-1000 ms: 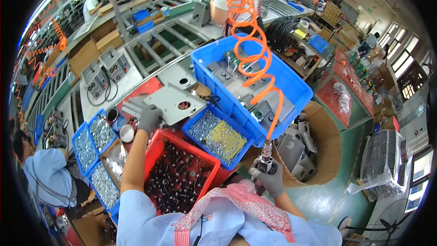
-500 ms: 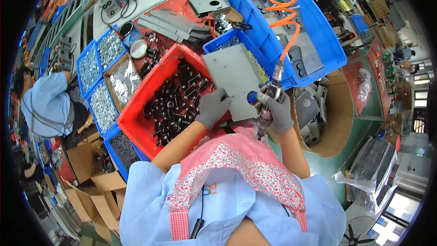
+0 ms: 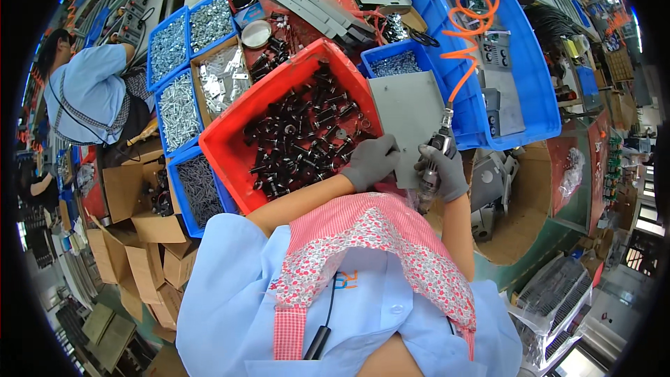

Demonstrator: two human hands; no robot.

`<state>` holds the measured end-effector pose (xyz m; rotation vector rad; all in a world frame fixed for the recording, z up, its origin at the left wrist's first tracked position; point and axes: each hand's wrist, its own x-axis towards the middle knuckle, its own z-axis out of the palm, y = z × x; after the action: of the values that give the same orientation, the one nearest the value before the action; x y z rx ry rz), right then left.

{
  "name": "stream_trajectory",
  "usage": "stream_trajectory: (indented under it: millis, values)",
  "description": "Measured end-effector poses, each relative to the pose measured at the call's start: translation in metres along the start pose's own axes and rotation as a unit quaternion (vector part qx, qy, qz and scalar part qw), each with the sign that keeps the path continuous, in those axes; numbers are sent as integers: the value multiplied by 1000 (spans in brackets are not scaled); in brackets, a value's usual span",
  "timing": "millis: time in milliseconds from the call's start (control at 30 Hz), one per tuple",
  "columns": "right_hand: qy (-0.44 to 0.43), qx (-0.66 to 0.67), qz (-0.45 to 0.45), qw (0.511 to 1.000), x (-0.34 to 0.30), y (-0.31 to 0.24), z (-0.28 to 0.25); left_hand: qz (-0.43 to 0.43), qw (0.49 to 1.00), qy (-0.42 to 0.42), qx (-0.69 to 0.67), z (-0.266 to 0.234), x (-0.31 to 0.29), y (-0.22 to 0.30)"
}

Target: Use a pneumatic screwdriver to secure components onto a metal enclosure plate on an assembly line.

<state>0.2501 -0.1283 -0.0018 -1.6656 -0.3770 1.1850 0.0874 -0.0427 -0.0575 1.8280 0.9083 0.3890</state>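
My left hand (image 3: 375, 163), in a grey glove, is closed at the lower left edge of a flat grey metal plate (image 3: 408, 108), with its fingertips over the plate. The plate lies tilted between a red bin and a large blue bin. In my right hand (image 3: 450, 171), also gloved, is an air screwdriver (image 3: 430, 174), tip downward beside the plate's lower right. An orange coiled air hose (image 3: 467, 81) runs up from the tool. The red bin (image 3: 227, 174) of black screw-like parts (image 3: 300, 126) sits beside my left forearm. What lies under my left fingers is hidden.
Blue trays of screws (image 3: 180, 113) stand left of the red bin. A large blue bin (image 3: 546, 115) holds grey panels, and a cardboard box (image 3: 536, 195) of metal parts is at the right. Grey metal strips (image 3: 314, 10) lie behind. Another person (image 3: 87, 94) sits far left.
The view has shifted, so the bench things appear farther right. My left fingers now reach farther over the plate's edge. My right hand keeps hold of the air screwdriver.
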Motion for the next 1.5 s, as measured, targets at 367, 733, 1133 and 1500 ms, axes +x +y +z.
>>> stream_trajectory:
  millis: [367, 733, 1133, 1500]
  values:
    - [92, 45, -123, 987, -16, 1, 2, -115, 962, 160, -192, -67, 5, -30]
    - [19, 24, -96, 995, -36, -25, 21, -299, 926, 54, 223, -116, 52, -137]
    - [55, 60, -94, 992, -35, -23, 0, -160, 895, 4, -417, -131, -23, -27]
    - [-2, 26, -75, 997, -31, -30, 18, -132, 624, -118, -761, -103, -40, 6]
